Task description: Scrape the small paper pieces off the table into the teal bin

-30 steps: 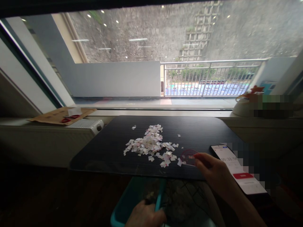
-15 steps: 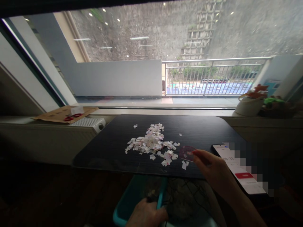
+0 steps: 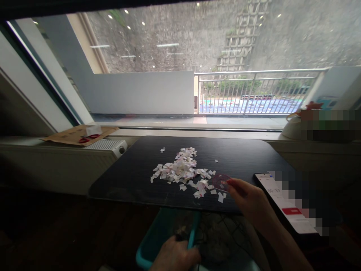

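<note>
paper scraps [image 3: 180,170]: white, heaped mid-table | clear disc [image 3: 220,181]: beside heap

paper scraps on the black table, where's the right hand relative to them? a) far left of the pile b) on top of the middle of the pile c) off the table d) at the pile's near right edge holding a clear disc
d: the right hand holds a clear disc at the near right edge of the paper scraps on the black table.

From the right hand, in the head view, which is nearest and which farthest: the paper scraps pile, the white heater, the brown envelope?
1. Pile of small white paper scraps, just left of the right hand.
2. White ribbed heater, far left.
3. Flat brown envelope, leftmost, on the sill.
</note>
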### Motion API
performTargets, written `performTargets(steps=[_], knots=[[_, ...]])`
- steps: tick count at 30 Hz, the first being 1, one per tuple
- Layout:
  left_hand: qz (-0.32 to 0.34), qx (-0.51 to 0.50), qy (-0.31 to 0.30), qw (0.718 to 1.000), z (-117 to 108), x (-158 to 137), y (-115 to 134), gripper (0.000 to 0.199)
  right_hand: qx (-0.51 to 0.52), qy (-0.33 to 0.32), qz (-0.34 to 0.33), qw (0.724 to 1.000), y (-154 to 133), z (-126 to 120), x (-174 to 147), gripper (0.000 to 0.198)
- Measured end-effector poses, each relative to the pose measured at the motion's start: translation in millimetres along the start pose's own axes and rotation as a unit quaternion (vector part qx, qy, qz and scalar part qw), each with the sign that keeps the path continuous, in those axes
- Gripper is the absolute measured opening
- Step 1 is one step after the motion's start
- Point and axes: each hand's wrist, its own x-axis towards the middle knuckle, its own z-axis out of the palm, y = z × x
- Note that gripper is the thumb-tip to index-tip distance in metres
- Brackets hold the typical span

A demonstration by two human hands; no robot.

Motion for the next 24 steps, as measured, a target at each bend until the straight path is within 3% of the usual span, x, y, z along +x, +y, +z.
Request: performTargets(steps=[5,12,15,20,24], knots=[[-0.006,-0.009,-0.016,1.000,4,3,-4,0.012,-0.048,0.004,0.044,0.998,9,-14,-8,0.028],[-0.035,0.002,-0.096,0.995,7,13,-7,0.012,-0.008,-0.005,0.045,0.999,12,-22,-24,0.028],[-0.029,0.003,-0.097,0.995,4,12,-6,0.013,-0.005,-0.016,0.037,0.999,12,-22,-26,0.027],[-0.019,0.026,-0.077,0.996,4,12,-6,0.011,-0.020,0.033,0.031,0.999,17,-27,-29,0.027],[-0.014,0.021,-0.055,0.998,11,15,-8,0.008,-0.016,0.009,0.021,1.000,15,-27,-29,0.023]])
